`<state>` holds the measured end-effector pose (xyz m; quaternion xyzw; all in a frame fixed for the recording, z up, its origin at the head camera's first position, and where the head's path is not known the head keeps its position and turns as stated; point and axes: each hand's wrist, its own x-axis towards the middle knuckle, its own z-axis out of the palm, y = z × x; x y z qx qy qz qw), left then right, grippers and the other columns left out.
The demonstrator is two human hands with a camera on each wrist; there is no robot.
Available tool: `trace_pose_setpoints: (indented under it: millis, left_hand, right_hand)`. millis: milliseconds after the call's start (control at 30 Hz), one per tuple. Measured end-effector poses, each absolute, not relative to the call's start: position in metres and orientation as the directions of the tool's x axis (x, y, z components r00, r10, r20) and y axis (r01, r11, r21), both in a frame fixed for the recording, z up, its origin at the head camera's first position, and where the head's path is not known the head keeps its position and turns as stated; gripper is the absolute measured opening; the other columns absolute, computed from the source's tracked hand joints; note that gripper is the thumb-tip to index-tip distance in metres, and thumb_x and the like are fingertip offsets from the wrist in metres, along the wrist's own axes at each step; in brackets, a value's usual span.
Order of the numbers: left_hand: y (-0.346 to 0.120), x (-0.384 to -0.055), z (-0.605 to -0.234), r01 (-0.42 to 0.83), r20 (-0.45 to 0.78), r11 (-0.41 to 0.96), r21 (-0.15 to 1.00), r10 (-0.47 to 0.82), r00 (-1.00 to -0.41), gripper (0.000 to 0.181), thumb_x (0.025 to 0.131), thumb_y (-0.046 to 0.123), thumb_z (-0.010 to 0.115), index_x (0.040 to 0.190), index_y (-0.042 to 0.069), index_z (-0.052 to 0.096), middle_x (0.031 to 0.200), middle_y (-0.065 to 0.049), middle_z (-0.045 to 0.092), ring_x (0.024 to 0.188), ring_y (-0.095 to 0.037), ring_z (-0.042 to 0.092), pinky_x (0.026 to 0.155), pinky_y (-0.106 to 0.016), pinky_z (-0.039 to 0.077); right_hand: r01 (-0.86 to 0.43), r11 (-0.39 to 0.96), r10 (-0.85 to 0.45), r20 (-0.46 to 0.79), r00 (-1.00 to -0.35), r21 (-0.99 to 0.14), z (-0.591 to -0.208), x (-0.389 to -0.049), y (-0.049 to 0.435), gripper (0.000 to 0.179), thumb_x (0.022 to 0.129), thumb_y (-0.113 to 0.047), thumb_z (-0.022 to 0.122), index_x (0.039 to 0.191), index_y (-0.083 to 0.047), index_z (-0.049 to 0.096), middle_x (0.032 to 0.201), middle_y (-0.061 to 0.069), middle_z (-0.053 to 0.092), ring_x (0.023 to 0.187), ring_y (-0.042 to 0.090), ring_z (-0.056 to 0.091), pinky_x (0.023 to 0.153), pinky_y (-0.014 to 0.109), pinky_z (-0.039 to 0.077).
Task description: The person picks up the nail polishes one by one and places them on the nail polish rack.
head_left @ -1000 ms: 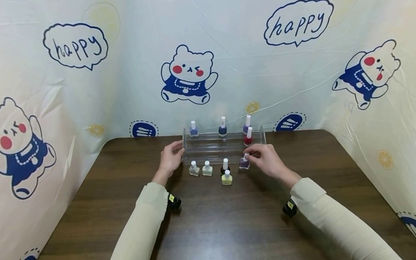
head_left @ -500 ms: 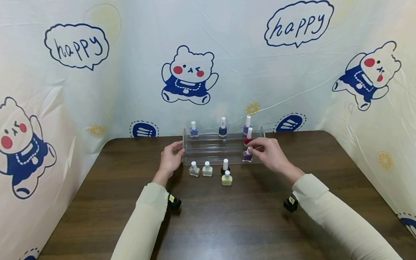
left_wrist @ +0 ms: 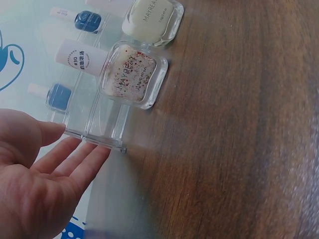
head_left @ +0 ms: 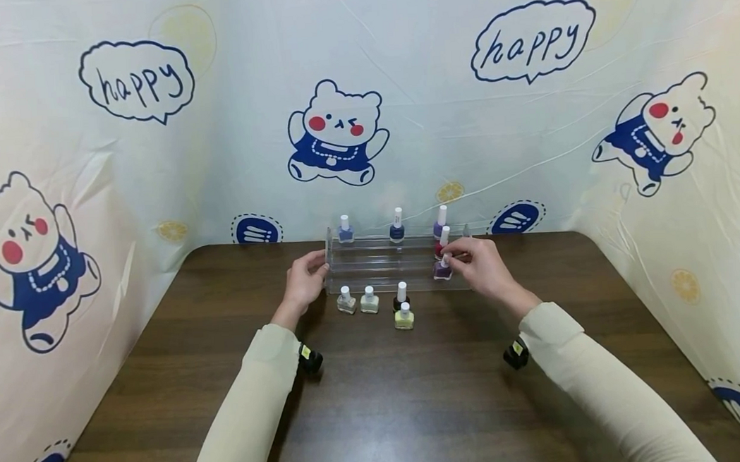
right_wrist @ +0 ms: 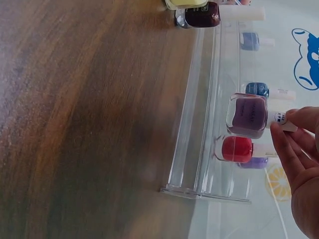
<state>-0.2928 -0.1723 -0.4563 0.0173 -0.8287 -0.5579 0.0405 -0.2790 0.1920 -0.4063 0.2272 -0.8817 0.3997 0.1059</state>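
Currently, your right grip [head_left: 482,265] pinches the white cap [right_wrist: 272,118] of a purple bottle [right_wrist: 246,115], right of the head frame's centre with a red bottle [right_wrist: 237,149] just above; whether it touches the clear rack [head_left: 372,262] cannot be told. Your left grip [head_left: 304,280] holds that rack's left end, and a yellow bottle [head_left: 404,320] stands on the surface [head_left: 380,400], slightly below the head frame's middle.

A makeshift booth: cartoon-printed cloth [head_left: 447,138] screens a wooden table [head_left: 393,406].

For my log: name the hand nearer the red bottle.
Right. The right hand is beside the red bottle, pinching a purple bottle; the left hand holds the opposite end of the rack.
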Motion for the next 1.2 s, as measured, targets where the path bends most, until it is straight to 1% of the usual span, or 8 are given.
trace_pose_setpoints:
  millis: [233,433,667,833,1200]
  left_hand:
    - [-0.172,-0.293,-0.455,0.017,0.045,0.379,0.925,-0.067,-0.997,0.039,0.105,0.005,0.054,0.144,0.006,0.057,0.141,-0.019,0.06,0.123,-0.034,0.063,0.095,-0.046,0.058]
    - [-0.172,-0.293,-0.456,0.017,0.043,0.386,0.922,-0.061,-0.997,0.04,0.106,0.005,0.053,0.146,0.005,0.055,0.143,-0.02,0.059,0.124,-0.035,0.062,0.096,-0.048,0.057]
    - [-0.172,-0.293,-0.454,0.009,0.033,0.374,0.928,-0.057,-0.998,0.04,0.106,0.006,0.052,0.146,0.005,0.055,0.144,-0.021,0.057,0.124,-0.036,0.062,0.098,-0.048,0.056]
    - [-0.172,-0.292,-0.453,0.0,0.024,0.37,0.929,-0.059,-0.998,0.04,0.106,0.006,0.053,0.146,0.006,0.055,0.143,-0.021,0.058,0.124,-0.035,0.062,0.097,-0.048,0.057]
    - [-0.172,-0.292,-0.454,-0.018,0.01,0.387,0.922,-0.07,-0.998,0.04,0.107,0.008,0.053,0.147,0.009,0.055,0.143,-0.018,0.059,0.124,-0.034,0.061,0.099,-0.048,0.056]
  right_hand:
    - [-0.5,0.576,-0.324,0.381,-0.866,-0.647,-0.408,-0.284,0.195,0.016,0.095,0.001,0.071,0.11,0.004,0.075,0.11,0.018,0.075,0.093,0.03,0.073,0.08,0.046,0.063]
    - [-0.483,0.594,-0.32,0.362,-0.876,-0.644,-0.411,-0.286,0.197,0.017,0.096,0.001,0.069,0.112,0.004,0.074,0.112,0.019,0.074,0.095,0.031,0.072,0.082,0.048,0.062]
    - [-0.474,0.611,-0.319,0.351,-0.881,-0.634,-0.417,-0.291,0.197,0.016,0.096,-0.001,0.07,0.111,0.003,0.075,0.111,0.018,0.074,0.095,0.03,0.071,0.082,0.048,0.062]
    - [-0.465,0.623,-0.319,0.338,-0.885,-0.629,-0.421,-0.293,0.196,0.015,0.095,-0.001,0.071,0.109,0.003,0.075,0.11,0.017,0.074,0.095,0.03,0.071,0.082,0.047,0.062]
    - [-0.429,0.638,-0.311,0.296,-0.903,-0.639,-0.425,-0.296,0.197,0.017,0.096,-0.002,0.071,0.112,0.003,0.075,0.114,0.018,0.073,0.097,0.032,0.07,0.085,0.049,0.061]
